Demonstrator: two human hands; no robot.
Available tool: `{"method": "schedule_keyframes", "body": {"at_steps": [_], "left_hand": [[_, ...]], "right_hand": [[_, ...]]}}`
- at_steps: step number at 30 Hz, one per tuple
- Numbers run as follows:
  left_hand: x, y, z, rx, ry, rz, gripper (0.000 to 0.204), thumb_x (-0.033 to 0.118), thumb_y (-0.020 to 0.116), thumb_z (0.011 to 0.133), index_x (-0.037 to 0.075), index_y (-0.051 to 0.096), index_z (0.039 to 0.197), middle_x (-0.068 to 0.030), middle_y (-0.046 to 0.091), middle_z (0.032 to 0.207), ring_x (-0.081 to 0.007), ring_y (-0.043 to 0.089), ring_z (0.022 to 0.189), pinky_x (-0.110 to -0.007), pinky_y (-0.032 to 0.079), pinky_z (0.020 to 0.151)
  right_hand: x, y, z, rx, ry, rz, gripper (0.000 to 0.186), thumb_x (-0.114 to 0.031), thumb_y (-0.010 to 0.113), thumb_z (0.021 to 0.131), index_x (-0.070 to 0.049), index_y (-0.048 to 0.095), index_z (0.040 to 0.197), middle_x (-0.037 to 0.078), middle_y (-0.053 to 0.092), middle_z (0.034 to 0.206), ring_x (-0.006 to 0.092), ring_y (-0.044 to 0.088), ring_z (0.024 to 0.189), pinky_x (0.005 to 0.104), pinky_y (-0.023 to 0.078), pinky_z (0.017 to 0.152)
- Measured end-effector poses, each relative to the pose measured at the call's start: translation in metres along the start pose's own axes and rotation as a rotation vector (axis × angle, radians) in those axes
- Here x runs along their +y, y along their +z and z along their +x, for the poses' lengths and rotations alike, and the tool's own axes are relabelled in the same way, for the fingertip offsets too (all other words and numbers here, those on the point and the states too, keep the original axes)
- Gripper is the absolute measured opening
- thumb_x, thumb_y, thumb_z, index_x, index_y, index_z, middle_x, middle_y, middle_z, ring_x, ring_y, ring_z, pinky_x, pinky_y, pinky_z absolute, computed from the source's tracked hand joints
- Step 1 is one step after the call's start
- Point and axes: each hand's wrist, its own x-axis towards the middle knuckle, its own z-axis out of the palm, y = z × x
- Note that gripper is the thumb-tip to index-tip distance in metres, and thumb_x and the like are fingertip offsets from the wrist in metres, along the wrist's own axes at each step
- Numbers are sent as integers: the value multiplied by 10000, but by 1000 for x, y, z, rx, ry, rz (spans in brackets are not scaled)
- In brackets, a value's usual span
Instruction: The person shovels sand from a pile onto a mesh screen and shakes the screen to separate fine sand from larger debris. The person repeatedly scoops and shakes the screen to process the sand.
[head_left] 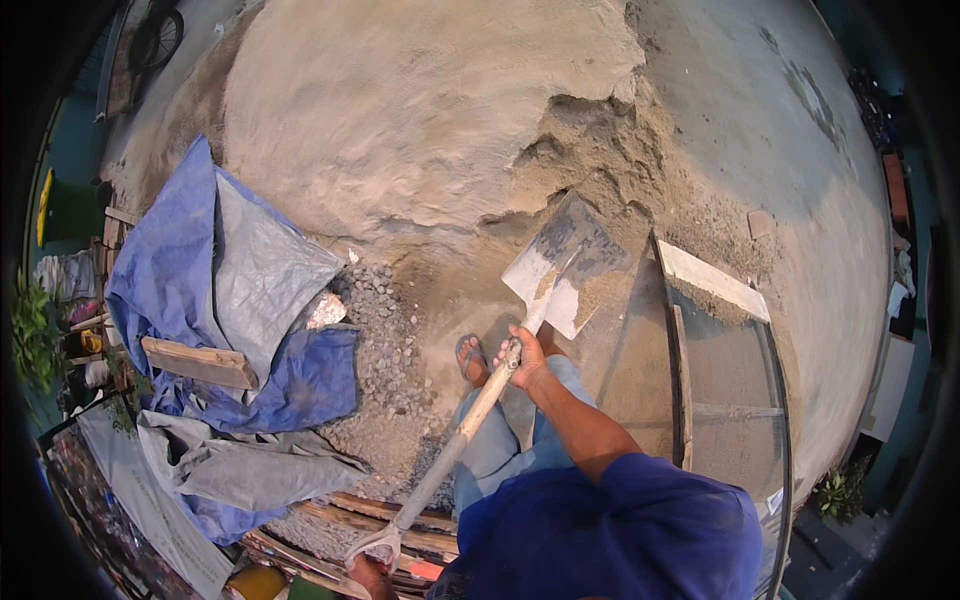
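- First up, showed on the flat grey metal blade (556, 258) of a long-handled, wooden-shafted shovel (468, 428): whitish and dark patches, plus a little tan grit!
- Held that blade right at the crumbled edge of a broad, pale-tan sand heap (400, 110); could not tell whether dug in.
- Spotted, over to the right, a rectangular dark-framed mesh screen (683, 380), with sand banked at the far end against a narrow whitish board (712, 277).
- Spied, on the left, a crumpled blue-and-grey plastic tarpaulin (265, 270), with a short brown wooden plank (200, 363) on top and loose grey gravel (385, 335) beside; could not see underneath.
- And now the grip: wrapped the bare right hand (525, 357) around the lower shaft, just above the blade, with the arm slanting forward and inward.
- Closed the bare left hand (371, 579) on the loop-shaped end handle (378, 543), down at the view's lower edge, partly cut off.
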Motion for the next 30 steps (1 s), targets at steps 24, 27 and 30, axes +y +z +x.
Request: {"method": "schedule_keyframes", "body": {"at_steps": [24, 27, 30], "left_hand": [[44, 350, -182, 231, -53, -142, 149, 162, 617, 848, 53, 568, 758, -40, 457, 502, -170, 441, 364, -318, 359, 334], [57, 315, -190, 232, 61, -132, 168, 166, 615, 843, 23, 600, 755, -80, 508, 491, -195, 459, 339, -329, 376, 323], [66, 249, -159, 76, 112, -9, 139, 151, 569, 860, 36, 602, 790, -47, 490, 491, -135, 419, 331, -286, 330, 314]], "right_hand": [[-239, 170, 287, 41, -2, -398, 296, -255, 693, 781, -134, 504, 974, 55, 507, 658, 195, 501, 500, 383, 444, 453], [-223, 147, 226, 32, 20, -339, 291, -265, 690, 788, -138, 486, 952, 37, 503, 644, 189, 501, 505, 393, 455, 498], [-204, 116, 150, 41, -52, -229, 276, -272, 692, 777, -152, 501, 935, 39, 512, 643, 191, 501, 504, 394, 455, 509]]}}
